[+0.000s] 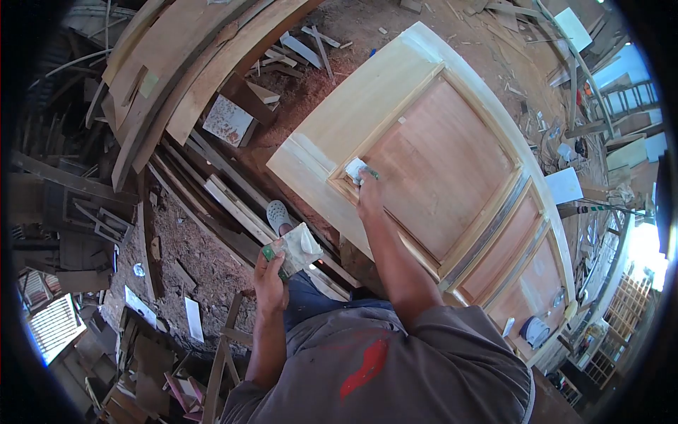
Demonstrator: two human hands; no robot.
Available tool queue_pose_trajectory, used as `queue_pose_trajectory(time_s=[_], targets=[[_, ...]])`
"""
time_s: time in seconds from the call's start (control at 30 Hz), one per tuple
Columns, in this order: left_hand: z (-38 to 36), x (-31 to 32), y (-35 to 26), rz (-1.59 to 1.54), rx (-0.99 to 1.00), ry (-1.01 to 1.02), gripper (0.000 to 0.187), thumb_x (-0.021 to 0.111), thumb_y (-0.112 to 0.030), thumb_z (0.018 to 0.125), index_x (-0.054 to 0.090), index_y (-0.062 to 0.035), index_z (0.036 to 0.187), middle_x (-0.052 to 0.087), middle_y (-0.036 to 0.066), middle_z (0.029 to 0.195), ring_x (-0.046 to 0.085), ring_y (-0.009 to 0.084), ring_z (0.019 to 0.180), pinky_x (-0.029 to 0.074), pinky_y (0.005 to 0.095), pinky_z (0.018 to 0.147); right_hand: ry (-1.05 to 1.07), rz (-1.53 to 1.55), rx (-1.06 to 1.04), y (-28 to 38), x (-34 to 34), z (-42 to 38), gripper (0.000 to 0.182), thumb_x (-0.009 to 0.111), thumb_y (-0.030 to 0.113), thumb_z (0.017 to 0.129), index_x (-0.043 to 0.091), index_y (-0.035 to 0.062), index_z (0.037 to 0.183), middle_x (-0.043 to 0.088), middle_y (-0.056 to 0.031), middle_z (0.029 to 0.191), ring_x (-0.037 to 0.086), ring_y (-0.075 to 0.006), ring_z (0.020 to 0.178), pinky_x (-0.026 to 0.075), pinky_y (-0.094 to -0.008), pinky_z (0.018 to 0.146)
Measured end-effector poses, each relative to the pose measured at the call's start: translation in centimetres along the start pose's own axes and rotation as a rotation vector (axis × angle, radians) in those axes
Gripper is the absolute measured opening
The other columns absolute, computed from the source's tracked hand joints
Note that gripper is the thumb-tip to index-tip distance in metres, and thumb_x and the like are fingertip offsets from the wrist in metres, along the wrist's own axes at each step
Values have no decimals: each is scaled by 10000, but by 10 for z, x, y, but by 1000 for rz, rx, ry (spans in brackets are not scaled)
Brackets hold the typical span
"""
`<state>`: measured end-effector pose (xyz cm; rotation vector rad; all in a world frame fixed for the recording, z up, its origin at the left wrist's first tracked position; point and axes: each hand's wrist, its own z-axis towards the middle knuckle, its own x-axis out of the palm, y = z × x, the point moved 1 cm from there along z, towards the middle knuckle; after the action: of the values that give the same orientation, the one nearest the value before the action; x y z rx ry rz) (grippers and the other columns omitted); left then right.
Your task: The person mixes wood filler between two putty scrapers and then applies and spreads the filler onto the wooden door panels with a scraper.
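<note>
A panelled wooden door (395, 92) lies flat in front of me, pale frame around reddish panels. My right hand (369, 198) reaches onto it and presses a small putty knife (357, 169) with pale filler into the corner of the moulding at the nearest panel. My left hand (270, 272) is held low beside my body and grips a flat board (296, 247) smeared with whitish filler. My foot in a grey clog (278, 214) shows just beyond that board.
Curved planks (176, 63) are stacked at the upper left, with loose battens (226, 205) and offcuts along the door's near edge. Sawdust covers the ground. A small dark tool (534, 331) rests on the door's far end. Ladders and frames stand at right.
</note>
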<state>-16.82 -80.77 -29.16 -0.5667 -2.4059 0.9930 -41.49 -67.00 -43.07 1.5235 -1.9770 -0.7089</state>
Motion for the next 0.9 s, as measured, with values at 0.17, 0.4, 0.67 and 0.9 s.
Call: queue_pose_trajectory(time_s=[0.17,0.4,0.67,0.9], targets=[[-1,0,0,13,1,-8,338,531,-34,1032,594,43,1356,673,134,1267,669,215,1144,543,355,1013,148,-10,9,19,-5,-8,243,683,193,959,700,11,1120,674,-44,1019,618,-152,923,467,-327,758],[-2,2,-2,-18,-2,-41,365,544,-21,1006,600,50,1360,675,145,1281,664,239,1167,529,363,1032,343,-841,-679,40,-58,-40,342,653,132,981,696,3,1295,669,-128,1079,647,-236,1023,508,-357,884],[-6,9,3,-43,25,2,311,558,-39,1028,603,38,1326,679,115,1241,663,187,1132,532,340,1014,324,-947,-614,31,-105,-70,373,632,68,981,675,66,1352,667,-186,1150,665,-342,1012,523,-415,931],[-11,9,6,-40,17,-29,310,550,-25,1028,597,40,1327,680,112,1238,666,194,1128,525,342,1020,577,-1221,-1180,40,-76,-60,478,634,2,853,698,82,1319,647,-166,1217,614,-333,1143,512,-438,959]])
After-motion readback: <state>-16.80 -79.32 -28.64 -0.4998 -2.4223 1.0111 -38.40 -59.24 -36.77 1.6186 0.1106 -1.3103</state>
